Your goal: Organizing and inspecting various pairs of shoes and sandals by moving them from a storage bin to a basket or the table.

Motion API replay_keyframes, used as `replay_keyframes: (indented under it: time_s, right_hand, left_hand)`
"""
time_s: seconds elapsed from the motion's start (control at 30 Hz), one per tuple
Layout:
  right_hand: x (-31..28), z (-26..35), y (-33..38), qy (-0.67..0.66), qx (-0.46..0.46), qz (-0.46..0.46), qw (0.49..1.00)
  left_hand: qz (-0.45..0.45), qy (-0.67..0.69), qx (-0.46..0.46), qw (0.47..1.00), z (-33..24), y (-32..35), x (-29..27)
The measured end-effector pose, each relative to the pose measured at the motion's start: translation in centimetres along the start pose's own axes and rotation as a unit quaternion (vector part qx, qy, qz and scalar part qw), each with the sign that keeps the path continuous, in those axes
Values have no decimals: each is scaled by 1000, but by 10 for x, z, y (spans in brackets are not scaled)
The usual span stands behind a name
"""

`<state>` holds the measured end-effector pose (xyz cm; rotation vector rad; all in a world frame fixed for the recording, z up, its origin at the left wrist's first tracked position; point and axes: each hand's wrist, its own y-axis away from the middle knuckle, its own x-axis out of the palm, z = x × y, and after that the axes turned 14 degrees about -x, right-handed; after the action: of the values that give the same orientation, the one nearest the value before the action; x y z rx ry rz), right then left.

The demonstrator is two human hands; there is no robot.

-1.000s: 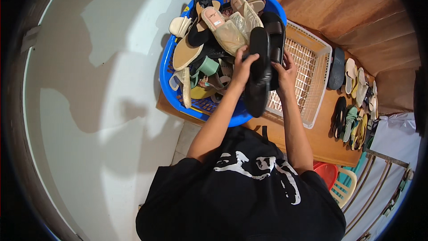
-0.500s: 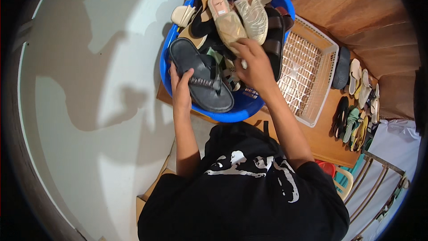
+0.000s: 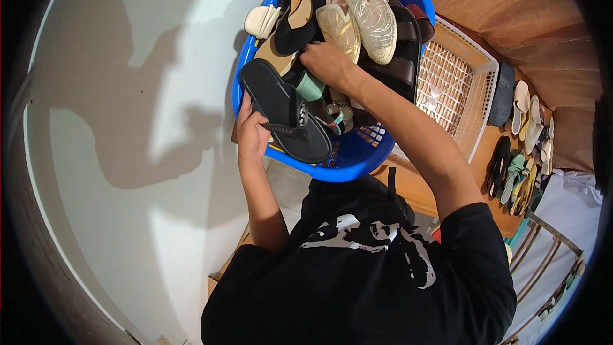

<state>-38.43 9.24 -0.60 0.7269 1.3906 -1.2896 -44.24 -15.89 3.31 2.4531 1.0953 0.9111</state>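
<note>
My left hand (image 3: pixel 253 134) is closed on the edge of a black thong sandal (image 3: pixel 281 108) with a beaded strap, held tilted over the near left rim of a blue plastic basket (image 3: pixel 351 171). Inside the basket, my right hand (image 3: pixel 324 62) reaches down among the footwear with its fingers curled. Their tips are hidden beside a black flat shoe (image 3: pixel 299 29), so what they grip does not show. Two pale gold mules (image 3: pixel 372 22) lie just beyond that hand. Below it is a light green shoe part (image 3: pixel 310 87). A tan insole (image 3: pixel 276 57) shows beneath the black shoe.
A cream shoe (image 3: pixel 261 22) sticks out over the basket's left rim. Dark brown strapped sandals (image 3: pixel 399 70) fill its right side. Right of it stands a white slatted crate (image 3: pixel 476 134) on a wooden table (image 3: pixel 415 188), with several pairs of sandals (image 3: pixel 518 176) farther right. A white wall (image 3: pixel 140 217) is at left.
My right hand has gone from the gold mules leftward and deeper, beside the black flat shoe. The mules now lie closer together. The thong sandal stays in my left hand, turned slightly.
</note>
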Motion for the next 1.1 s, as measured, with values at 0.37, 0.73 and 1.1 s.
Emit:
replay_keyframes:
  time_s: [0.37,0.73,1.1]
  right_hand:
    - [-73,21,-6,-101,19,-172,980]
    - [-130,76,43,-409,246,-474,740]
    - [-103,154,206,-489,436,-520,548]
  left_hand:
    - [-18,99,-50,994,4,-2,-14]
    - [-27,62,-66,995,-3,18,2]
    - [-60,113,-107,986,29,22,33]
